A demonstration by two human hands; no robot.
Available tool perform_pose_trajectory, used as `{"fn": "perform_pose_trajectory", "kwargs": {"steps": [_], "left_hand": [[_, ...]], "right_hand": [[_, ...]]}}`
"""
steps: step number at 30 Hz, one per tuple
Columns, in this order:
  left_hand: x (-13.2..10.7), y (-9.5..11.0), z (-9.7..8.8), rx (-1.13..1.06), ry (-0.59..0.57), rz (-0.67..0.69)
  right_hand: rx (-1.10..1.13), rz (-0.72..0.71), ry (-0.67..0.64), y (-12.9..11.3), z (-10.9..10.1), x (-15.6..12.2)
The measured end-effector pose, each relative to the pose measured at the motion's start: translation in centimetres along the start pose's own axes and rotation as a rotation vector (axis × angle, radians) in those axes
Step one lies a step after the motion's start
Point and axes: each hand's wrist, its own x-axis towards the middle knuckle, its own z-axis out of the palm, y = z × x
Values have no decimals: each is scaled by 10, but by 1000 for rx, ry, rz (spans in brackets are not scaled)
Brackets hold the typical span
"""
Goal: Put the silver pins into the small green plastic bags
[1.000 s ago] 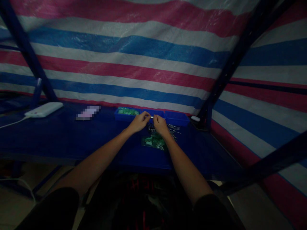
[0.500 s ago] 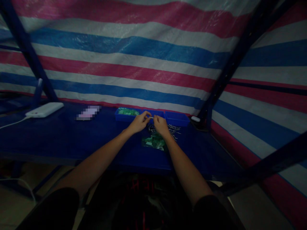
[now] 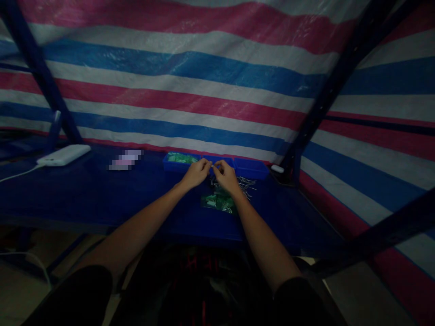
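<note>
My left hand (image 3: 196,173) and my right hand (image 3: 225,175) meet fingertip to fingertip above the blue table (image 3: 102,194), both pinching a small pale part (image 3: 214,166) too tiny to name. Right below them lies a pile of green pieces (image 3: 218,201). Thin metal pins (image 3: 247,183) are scattered just right of my right hand. Behind the hands stand three small blue trays in a row: the left tray (image 3: 180,159) holds green pieces, the middle tray (image 3: 220,160) and the right tray (image 3: 252,167) look dark inside.
A white power bank (image 3: 64,154) with a cable lies at the far left of the table, a small pinkish item (image 3: 126,159) to its right. Dark blue rack posts (image 3: 316,108) rise at both sides. A striped tarp (image 3: 190,86) hangs close behind.
My two hands have closed the small gap between them; the fingertips now touch around the small pale part. The arms have hardly shifted.
</note>
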Motion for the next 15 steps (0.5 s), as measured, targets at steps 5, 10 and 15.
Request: {"fn": "perform_pose_trajectory", "kwargs": {"steps": [5, 10, 15], "left_hand": [[0, 1, 1, 5, -20, 11], [0, 1, 2, -61, -24, 18], [0, -1, 4, -178, -53, 46]], "right_hand": [[-29, -6, 33, -2, -1, 0], [-95, 8, 34, -1, -2, 1], [-106, -3, 25, -1, -2, 2]]}}
